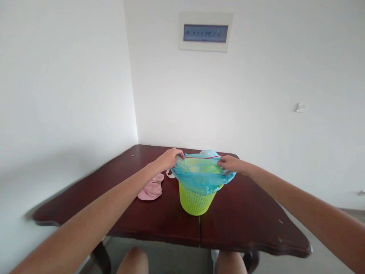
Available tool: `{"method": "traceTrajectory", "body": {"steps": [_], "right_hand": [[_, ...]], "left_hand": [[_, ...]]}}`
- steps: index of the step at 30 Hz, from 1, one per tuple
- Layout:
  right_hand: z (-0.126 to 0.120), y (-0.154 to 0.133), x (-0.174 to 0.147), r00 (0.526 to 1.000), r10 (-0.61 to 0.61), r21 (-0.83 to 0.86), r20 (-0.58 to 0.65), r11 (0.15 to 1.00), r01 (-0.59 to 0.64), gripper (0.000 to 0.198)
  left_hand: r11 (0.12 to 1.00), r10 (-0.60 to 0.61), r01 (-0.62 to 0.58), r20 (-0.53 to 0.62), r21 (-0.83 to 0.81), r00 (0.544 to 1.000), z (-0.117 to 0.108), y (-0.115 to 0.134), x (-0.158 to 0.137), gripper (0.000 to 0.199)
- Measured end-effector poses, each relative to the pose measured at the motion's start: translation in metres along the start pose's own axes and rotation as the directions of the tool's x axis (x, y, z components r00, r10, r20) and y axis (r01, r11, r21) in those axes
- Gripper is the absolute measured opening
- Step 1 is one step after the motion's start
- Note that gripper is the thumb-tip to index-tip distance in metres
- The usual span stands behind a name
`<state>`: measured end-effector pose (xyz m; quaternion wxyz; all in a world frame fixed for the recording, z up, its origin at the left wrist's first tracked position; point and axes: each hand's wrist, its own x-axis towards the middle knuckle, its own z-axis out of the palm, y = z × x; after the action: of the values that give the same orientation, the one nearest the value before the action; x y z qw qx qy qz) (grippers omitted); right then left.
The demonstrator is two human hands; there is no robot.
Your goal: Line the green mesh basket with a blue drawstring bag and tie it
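A yellow-green perforated plastic basket (197,201) stands upright on the dark red table. A thin blue plastic bag (199,179) lines it and folds down over the outside of its rim; a red drawstring crosses the far side. My left hand (173,156) pinches the bag's edge at the left of the rim. Over on the right, my right hand (228,163) has its fingers closed on the bag's edge too. The far side of the basket is hidden by the bag.
Left of the basket lies a crumpled pink cloth (151,189), with a white strap-like piece (170,174) between them. The wooden table (171,224) meets white walls at its back and left. My knees are below its front edge.
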<state>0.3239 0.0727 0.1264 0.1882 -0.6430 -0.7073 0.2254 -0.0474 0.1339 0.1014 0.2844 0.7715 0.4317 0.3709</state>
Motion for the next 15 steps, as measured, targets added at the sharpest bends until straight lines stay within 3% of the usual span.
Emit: {"method": "traceTrajectory", "body": {"steps": [6, 8, 11, 15], "right_hand": [[0.012, -0.002, -0.033, 0.974, -0.135, -0.295, -0.18, 0.952, 0.077, 0.041], [0.019, -0.015, -0.044, 0.966, -0.181, -0.395, -0.187, 0.914, 0.095, 0.044], [0.031, -0.04, -0.046, 0.97, -0.238, -0.478, -0.039, 0.857, 0.191, 0.037], [0.046, -0.064, -0.024, 0.942, -0.244, -0.363, 0.228, 0.877, 0.315, 0.041]], "left_hand": [[0.918, 0.257, -0.236, -0.025, 0.319, 0.966, 0.003, 0.029, -0.021, 0.064], [0.89, 0.333, -0.31, -0.013, 0.334, 0.943, 0.009, 0.046, -0.031, 0.07], [0.871, 0.425, -0.403, -0.022, 0.28, 0.905, 0.015, 0.07, -0.044, 0.073], [0.866, 0.469, -0.437, -0.092, 0.242, 0.879, 0.017, 0.089, -0.048, 0.076]]}}
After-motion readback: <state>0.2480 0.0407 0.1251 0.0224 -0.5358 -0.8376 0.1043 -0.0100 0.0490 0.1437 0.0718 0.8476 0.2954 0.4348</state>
